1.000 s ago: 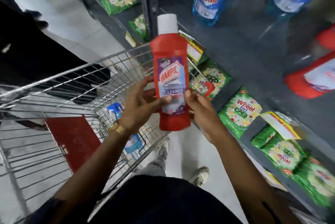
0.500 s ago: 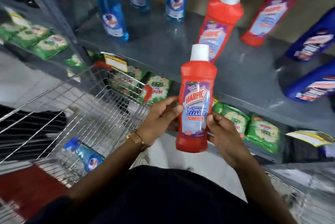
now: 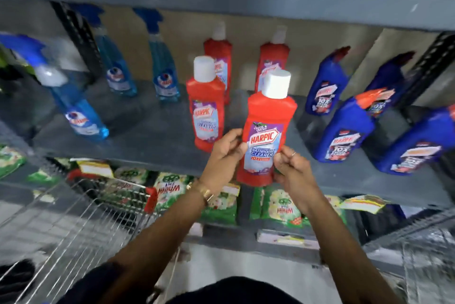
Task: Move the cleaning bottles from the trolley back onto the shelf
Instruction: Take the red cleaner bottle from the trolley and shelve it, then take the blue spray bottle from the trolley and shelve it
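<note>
The red plastic Harpic bathroom-cleaner bottle with a white screw cap [image 3: 267, 129] is held upright in front of the grey metal shelf [image 3: 152, 141]. Its long axis runs near vertical, tilted slightly so that the cap leans right and away from the camera. The cap points up; the base points down and sits level with the front edge of the shelf. Whether the base touches that edge cannot be told. The printed label faces the camera.

The left hand [image 3: 225, 156] grips the left side of the bottle at label height, fingers curled around the body and thumb against the front of the label. A gold-coloured bracelet [image 3: 205, 191] sits on the left wrist. The right hand [image 3: 293, 168] presses the lower right side of the bottle, fingers bent inward and closed against the plastic; a ring shows on one finger.

On the shelf, a second red bottle of the same kind [image 3: 206, 109] stands upright just left of the held bottle, with two more red bottles behind. Blue spray bottles [image 3: 78, 111] stand to the left. Dark blue angled-neck bottles [image 3: 344, 131] stand to the right. The silver wire trolley [image 3: 81, 220] occupies the lower left, below the shelf. Green detergent packets [image 3: 170, 190] lie on the lower shelf.
</note>
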Motion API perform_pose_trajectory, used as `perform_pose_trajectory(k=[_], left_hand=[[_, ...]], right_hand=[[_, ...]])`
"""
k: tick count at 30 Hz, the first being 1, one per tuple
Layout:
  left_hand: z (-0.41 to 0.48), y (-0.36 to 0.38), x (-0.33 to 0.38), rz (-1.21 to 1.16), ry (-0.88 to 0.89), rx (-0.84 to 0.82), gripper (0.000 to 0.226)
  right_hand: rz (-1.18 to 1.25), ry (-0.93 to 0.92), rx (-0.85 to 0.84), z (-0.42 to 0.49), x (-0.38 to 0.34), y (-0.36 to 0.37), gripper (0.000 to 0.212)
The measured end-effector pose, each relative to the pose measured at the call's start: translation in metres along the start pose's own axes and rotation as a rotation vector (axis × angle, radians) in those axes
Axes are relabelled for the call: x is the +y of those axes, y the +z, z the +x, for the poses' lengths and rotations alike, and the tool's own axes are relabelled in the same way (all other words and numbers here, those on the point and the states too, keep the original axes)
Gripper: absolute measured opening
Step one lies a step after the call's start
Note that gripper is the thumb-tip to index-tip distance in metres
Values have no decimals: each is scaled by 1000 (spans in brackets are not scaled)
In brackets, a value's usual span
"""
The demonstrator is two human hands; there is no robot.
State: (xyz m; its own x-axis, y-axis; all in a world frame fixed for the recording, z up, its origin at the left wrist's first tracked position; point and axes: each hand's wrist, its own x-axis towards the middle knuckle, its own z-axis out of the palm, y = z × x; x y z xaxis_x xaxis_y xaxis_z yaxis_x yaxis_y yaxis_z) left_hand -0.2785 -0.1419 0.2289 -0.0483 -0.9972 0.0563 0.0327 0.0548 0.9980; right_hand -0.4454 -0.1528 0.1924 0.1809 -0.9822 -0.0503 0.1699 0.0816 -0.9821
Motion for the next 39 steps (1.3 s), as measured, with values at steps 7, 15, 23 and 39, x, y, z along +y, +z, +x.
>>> perform_pose_trajectory(k=[7, 15, 23, 39], left_hand=[[57, 29, -17, -17, -12, 39, 30], [76, 36, -34, 77, 51, 65, 30], [67, 31, -36, 72, -12, 38, 48], [-155, -192, -119, 419, -194, 603, 25]], right_hand=[[-76, -64, 66, 51, 1, -31, 30], [-114, -146, 54, 64, 1, -42, 37], [-181, -223, 256, 53, 6, -36, 41], [-656, -192, -412, -39, 123, 204, 25]])
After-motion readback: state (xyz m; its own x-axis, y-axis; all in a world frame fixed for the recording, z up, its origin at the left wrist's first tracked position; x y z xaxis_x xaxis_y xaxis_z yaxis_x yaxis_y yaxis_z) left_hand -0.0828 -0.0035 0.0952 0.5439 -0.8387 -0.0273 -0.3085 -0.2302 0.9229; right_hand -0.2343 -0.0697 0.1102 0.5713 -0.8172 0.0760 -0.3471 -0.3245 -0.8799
